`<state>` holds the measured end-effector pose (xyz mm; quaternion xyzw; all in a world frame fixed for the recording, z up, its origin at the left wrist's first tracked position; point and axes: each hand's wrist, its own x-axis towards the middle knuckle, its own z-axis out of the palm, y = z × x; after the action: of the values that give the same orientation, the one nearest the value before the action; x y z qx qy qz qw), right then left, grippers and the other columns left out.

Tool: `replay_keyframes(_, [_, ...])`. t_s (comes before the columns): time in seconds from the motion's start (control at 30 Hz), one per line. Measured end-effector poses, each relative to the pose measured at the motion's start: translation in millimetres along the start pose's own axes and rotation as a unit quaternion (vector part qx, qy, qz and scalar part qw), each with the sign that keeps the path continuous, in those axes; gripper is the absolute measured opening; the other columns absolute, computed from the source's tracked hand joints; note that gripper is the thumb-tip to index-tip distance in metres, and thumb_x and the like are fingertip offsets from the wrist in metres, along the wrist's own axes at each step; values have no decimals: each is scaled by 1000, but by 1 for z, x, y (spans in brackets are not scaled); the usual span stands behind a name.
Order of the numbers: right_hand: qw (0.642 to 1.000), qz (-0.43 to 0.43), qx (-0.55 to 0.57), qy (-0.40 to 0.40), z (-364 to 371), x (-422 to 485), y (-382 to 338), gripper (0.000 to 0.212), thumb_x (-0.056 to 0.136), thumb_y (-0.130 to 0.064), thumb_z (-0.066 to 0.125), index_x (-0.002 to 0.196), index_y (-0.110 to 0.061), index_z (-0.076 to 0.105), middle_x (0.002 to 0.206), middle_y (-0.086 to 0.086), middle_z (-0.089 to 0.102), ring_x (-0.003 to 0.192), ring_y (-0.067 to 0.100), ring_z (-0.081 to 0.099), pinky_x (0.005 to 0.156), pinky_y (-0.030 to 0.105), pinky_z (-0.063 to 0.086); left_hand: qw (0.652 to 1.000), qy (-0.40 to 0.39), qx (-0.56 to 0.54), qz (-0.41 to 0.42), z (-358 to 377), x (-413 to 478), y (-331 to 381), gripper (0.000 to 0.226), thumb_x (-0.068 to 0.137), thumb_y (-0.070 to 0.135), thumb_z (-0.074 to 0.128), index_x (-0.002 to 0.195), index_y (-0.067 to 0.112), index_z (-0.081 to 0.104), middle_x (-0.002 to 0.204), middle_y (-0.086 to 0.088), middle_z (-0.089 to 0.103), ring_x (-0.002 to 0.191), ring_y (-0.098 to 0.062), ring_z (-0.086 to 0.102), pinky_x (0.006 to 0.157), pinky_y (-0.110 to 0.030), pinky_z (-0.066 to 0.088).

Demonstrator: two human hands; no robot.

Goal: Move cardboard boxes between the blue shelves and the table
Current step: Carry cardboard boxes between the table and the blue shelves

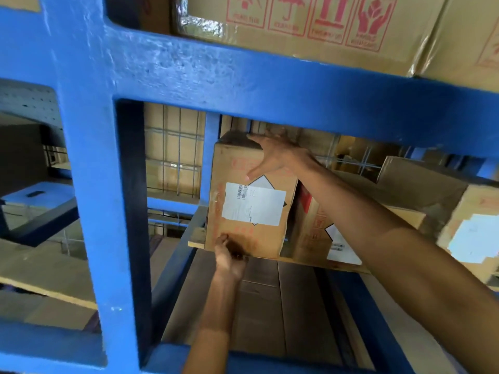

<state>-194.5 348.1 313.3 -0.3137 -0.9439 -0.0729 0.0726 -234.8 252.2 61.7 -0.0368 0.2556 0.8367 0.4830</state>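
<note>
A tall cardboard box (237, 233) with a white label stands on the wooden board (196, 240) of the middle blue shelf. My right hand (272, 155) lies over its top front edge, fingers spread across the top and thumb down the front face. My left hand (229, 256) grips the box's bottom front edge from below, fingers curled under it. A second box (314, 228) stands right beside it, partly hidden behind my right forearm.
A thick blue upright (94, 184) and crossbeam (270, 87) frame the opening close to my head. Large boxes with red handling marks (310, 28) sit on the shelf above. More boxes (469, 233) stand at the right. Flat cardboard (270, 306) lies on the lower level.
</note>
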Motion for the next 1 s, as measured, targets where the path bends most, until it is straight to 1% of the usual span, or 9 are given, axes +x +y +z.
replay_keyframes(0.1, [999, 0, 11, -36, 2, 8, 1, 137, 59, -67, 91, 167, -35, 13, 174, -1, 17, 159, 28, 19, 125, 40, 23, 998, -29, -49, -7, 1, 3, 1, 49, 103, 27, 42, 151, 19, 45, 148, -17, 53, 138, -39, 47, 118, -61, 34])
replay_keyframes(0.37, [998, -4, 50, -33, -6, -8, 3, 136, 57, -52, 99, 166, -38, 19, 170, 3, 30, 154, 26, 32, 122, 38, 34, 999, -33, -4, 27, -5, -27, -16, 53, 96, 18, 63, 147, 16, 48, 143, -15, 59, 133, -34, 53, 116, -57, 39])
replay_keyframes(0.53, [997, 1, 63, -37, -19, -44, -8, 138, 51, -57, 99, 164, -44, 20, 168, 2, 34, 151, 25, 37, 118, 35, 38, 998, -39, -26, 46, -18, -73, -29, 62, 91, 21, 71, 149, 20, 47, 142, -16, 60, 134, -32, 54, 112, -56, 44])
replay_keyframes(0.67, [996, -7, 90, -23, -27, -88, -16, 133, 53, -53, 100, 162, -48, 23, 161, -1, 44, 143, 24, 44, 101, 28, 40, 997, -32, -53, 39, -27, -122, -36, 75, 76, 22, 78, 146, 21, 51, 141, -12, 62, 133, -30, 55, 98, -49, 53])
replay_keyframes(0.7, [995, -10, 98, -18, -30, -100, -19, 132, 53, -52, 100, 161, -49, 25, 159, -1, 47, 141, 23, 46, 98, 28, 40, 997, -34, -56, 41, -29, -135, -37, 73, 79, 21, 77, 147, 22, 50, 141, -11, 62, 134, -29, 55, 97, -49, 53])
replay_keyframes(0.77, [994, -18, 105, -13, -37, -127, -25, 130, 54, -50, 100, 160, -50, 25, 158, -2, 47, 141, 23, 46, 102, 31, 42, 996, -46, -56, 47, -33, -161, -41, 65, 88, 18, 73, 148, 23, 50, 140, -9, 63, 131, -28, 57, 96, -49, 53])
replay_keyframes(0.83, [994, -26, 101, -16, -46, -155, -33, 130, 56, -50, 100, 161, -50, 23, 163, -2, 41, 147, 24, 40, 106, 31, 38, 996, -45, -56, 44, -39, -187, -45, 60, 91, 17, 71, 147, 23, 51, 137, -8, 65, 128, -27, 59, 101, -52, 52])
replay_keyframes(0.93, [994, -26, 100, -26, -58, -199, -48, 130, 59, -50, 99, 162, -49, 20, 165, 0, 37, 149, 27, 37, 108, 35, 36, 998, -44, -40, 35, -53, -228, -49, 58, 95, 20, 69, 149, 23, 49, 140, -8, 64, 131, -28, 57, 115, -54, 42])
replay_keyframes(1.0, [994, -36, 100, -26, -64, -231, -57, 130, 60, -50, 98, 163, -46, 19, 165, -1, 37, 148, 26, 37, 110, 36, 35, 998, -48, -22, 33, -63, -258, -52, 58, 95, 23, 68, 149, 24, 47, 140, -8, 63, 132, -28, 57, 117, -54, 40])
